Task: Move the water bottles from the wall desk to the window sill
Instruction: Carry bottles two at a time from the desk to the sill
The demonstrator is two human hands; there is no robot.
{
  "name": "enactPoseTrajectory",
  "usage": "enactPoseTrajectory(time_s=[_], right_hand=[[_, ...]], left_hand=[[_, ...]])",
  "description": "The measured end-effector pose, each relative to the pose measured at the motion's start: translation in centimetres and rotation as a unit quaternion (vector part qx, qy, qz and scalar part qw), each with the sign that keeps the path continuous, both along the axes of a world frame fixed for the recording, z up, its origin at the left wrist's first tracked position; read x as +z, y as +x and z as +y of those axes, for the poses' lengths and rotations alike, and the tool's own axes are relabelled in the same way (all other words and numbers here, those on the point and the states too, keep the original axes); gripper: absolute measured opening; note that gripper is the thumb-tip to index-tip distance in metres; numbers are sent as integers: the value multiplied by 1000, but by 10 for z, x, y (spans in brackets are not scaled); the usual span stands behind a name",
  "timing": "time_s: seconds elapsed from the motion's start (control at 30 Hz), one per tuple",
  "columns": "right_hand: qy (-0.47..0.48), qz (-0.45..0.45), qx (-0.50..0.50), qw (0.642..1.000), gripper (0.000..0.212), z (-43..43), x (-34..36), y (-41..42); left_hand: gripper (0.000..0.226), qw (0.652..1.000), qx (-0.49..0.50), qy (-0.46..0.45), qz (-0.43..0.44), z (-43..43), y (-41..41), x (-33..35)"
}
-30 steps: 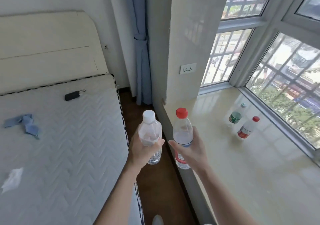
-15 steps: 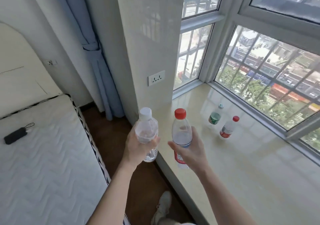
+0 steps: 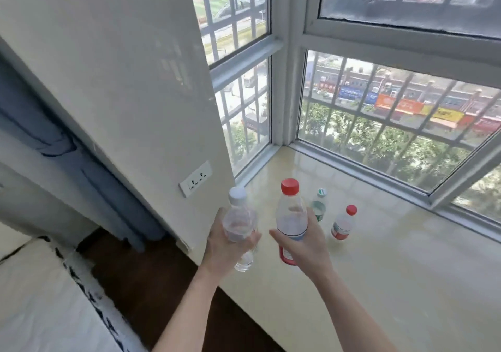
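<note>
My left hand [image 3: 226, 246] grips a clear bottle with a white cap [image 3: 239, 217], held upright above the near left edge of the cream window sill [image 3: 393, 270]. My right hand [image 3: 303, 246] grips a larger bottle with a red cap [image 3: 290, 210] and a red label, upright over the sill. Two small bottles stand on the sill beyond my hands: a green-labelled one [image 3: 318, 206], partly hidden behind the red-capped bottle, and a red-capped one [image 3: 343, 223] to its right.
Barred windows [image 3: 379, 124] close the sill at the back and left. A white pillar with a wall socket [image 3: 195, 178] stands on the left, a blue curtain [image 3: 81, 162] beside it. A mattress [image 3: 40, 303] and dark floor [image 3: 151, 278] lie lower left.
The view has swung right and closer to the window. Both hands, each with its bottle, have moved from beside the bed to over the sill's near edge.
</note>
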State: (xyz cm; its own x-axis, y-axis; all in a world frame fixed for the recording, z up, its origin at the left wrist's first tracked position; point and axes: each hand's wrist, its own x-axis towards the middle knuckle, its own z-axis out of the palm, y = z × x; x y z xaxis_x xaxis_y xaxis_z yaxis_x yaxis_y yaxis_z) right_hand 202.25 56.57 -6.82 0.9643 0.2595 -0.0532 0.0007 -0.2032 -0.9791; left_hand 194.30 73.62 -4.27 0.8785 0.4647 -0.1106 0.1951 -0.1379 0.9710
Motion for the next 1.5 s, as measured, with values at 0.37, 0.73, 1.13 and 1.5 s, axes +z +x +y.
enactPoseTrajectory(time_s=[0.37, 0.73, 1.13, 1.5], right_hand=[[-5, 50, -188, 981, 58, -48, -23, 29], [-20, 133, -308, 942, 48, -78, -95, 25], [6, 134, -292, 947, 55, -92, -249, 67], [18, 91, -329, 940, 65, -88, -310, 104]], left_hand=[[55, 981, -169, -85, 35, -27, 101, -24], [53, 941, -295, -97, 137, -47, 152, -113], [52, 926, -352, -45, 128, -56, 203, -256], [54, 924, -375, 2, 78, -54, 239, -317]])
